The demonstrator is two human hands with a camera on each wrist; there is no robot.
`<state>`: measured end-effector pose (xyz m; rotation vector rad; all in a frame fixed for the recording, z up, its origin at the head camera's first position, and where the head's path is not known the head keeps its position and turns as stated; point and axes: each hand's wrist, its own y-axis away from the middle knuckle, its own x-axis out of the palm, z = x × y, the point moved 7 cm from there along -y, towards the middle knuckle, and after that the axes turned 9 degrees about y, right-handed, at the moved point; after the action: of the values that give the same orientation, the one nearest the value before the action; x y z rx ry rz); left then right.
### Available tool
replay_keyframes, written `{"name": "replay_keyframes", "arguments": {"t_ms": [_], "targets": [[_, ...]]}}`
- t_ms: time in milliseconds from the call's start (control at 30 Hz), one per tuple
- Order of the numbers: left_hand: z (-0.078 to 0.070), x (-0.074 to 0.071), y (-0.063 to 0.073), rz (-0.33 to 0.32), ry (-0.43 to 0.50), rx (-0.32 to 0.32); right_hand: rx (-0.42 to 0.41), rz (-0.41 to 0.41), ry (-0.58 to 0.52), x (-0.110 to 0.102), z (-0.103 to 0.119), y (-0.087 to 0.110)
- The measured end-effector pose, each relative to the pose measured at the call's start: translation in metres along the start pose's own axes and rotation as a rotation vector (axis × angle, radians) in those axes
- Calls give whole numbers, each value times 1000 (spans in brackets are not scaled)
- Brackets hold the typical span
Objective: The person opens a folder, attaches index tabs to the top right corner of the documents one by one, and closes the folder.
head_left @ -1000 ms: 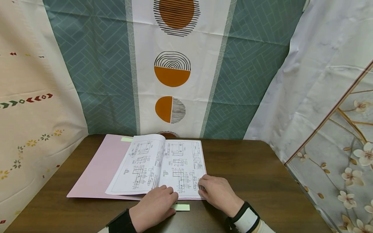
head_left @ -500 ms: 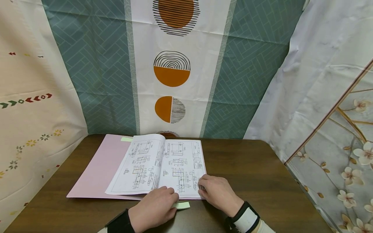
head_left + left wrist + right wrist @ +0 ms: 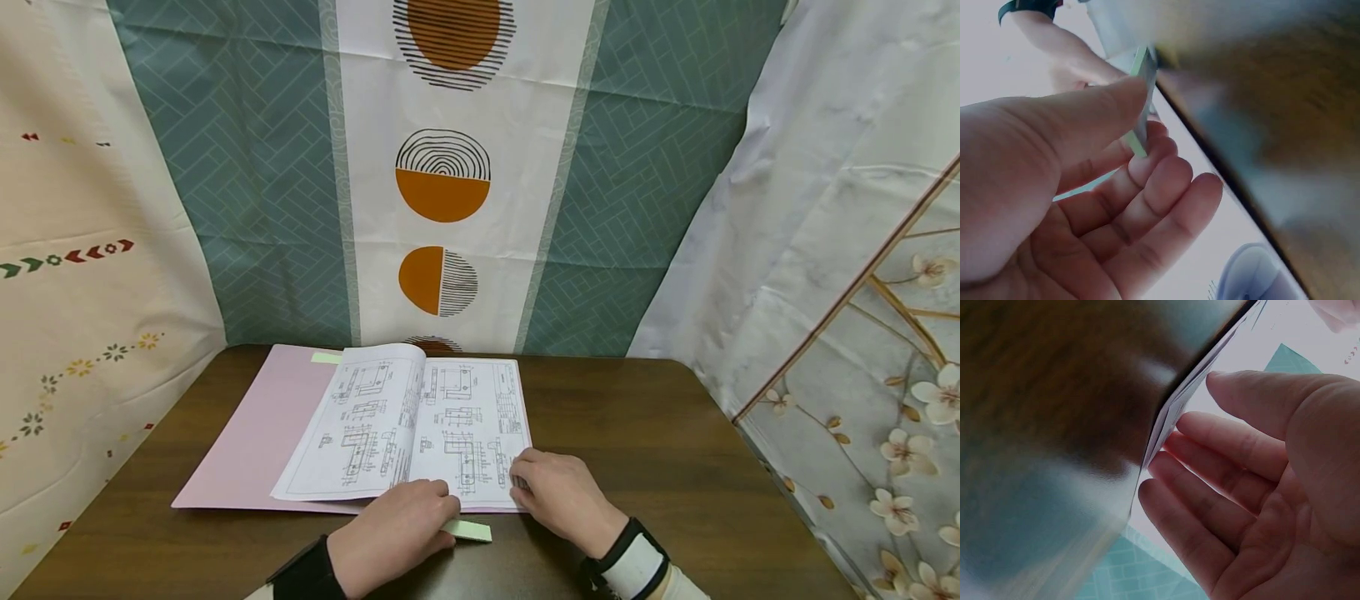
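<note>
A pale green sticky note pad (image 3: 470,531) is pinched by my left hand (image 3: 397,533) just in front of the folder's near edge. In the left wrist view, thumb and index finger hold the thin pad (image 3: 1140,61), the other fingers loosely bent below. Beyond lies an open pink folder (image 3: 247,442) with stapled-looking drawing sheets (image 3: 472,408), one page turned over to the left. My right hand (image 3: 566,500) rests at the lower right corner of the sheets. Its fingertips touch the stack's edge in the right wrist view, thumb held apart (image 3: 1241,469).
Another pale green strip (image 3: 326,358) sticks to the folder's upper part, partly under the turned page. The dark wooden table (image 3: 637,433) extends to both sides. Patterned curtains (image 3: 645,208) hang behind and at the sides.
The green sticky note pad has gone from lying level to slightly tilted in my left hand, which has barely moved. My right hand and the folder stay in place.
</note>
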<state>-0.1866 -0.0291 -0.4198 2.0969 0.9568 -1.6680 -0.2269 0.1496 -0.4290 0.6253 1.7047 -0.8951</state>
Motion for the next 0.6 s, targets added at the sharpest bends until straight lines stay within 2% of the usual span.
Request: {"name": "replay_keyframes", "arguments": {"t_ms": [167,267,467,600], "targets": [[-4,-19,-10,-91,-18,16,6,33,-42,-2,-3,-1],[-2,-30,-19,-135,-20,2,16,70,-84,-2,-8,-4],[10,-46,-32,-221,8,-64,59,142,-128,-4,-13,-13],[21,-52,-34,-267,25,-133,107,112,-125,-14,-18,-21]]}}
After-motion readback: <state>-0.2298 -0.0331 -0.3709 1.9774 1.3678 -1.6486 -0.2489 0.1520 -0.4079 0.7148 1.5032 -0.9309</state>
